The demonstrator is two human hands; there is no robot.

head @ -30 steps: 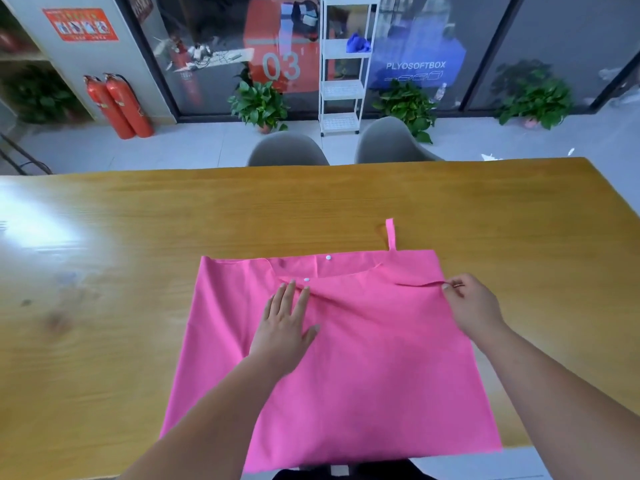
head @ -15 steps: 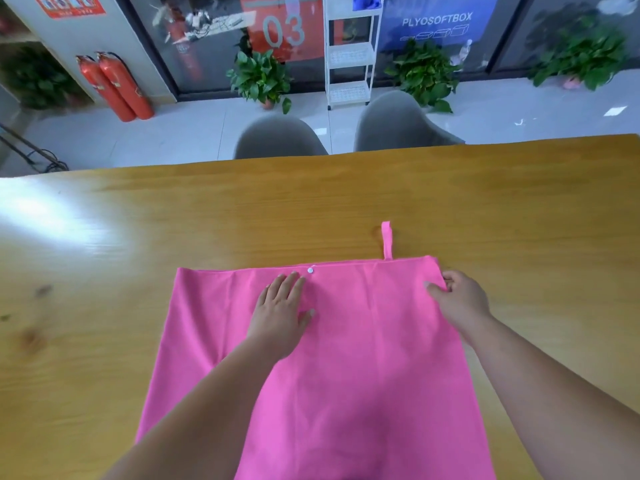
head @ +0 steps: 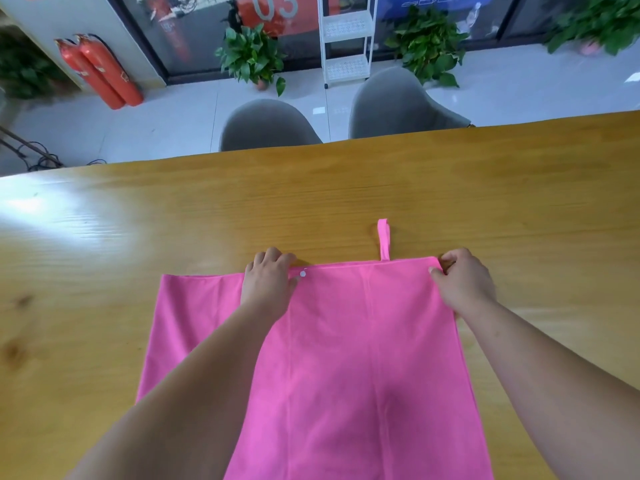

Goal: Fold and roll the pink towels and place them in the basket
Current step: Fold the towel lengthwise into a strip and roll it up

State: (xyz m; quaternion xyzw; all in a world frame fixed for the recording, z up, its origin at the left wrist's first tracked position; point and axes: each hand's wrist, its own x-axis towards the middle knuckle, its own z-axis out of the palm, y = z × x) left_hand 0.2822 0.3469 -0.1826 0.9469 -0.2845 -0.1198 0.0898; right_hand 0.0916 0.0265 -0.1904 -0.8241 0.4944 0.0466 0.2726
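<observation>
towel (head: 346, 358): I see it flat on table (head: 346, 188), loop (head: 383, 239) pointing away
left hand (head: 268, 278): fingers curled over far edge
right hand (head: 464, 282): pinching far right corner

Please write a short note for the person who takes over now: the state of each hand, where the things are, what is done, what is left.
Left hand: fingers curled over the far edge of the pink towel, beside its white snap button.
Right hand: pinches the towel's far right corner.
Towel: flat on the wooden table, hanging loop pointing away.
Done: towel spread out.
Left: fold, roll, put in the basket, which is not in view.
</observation>
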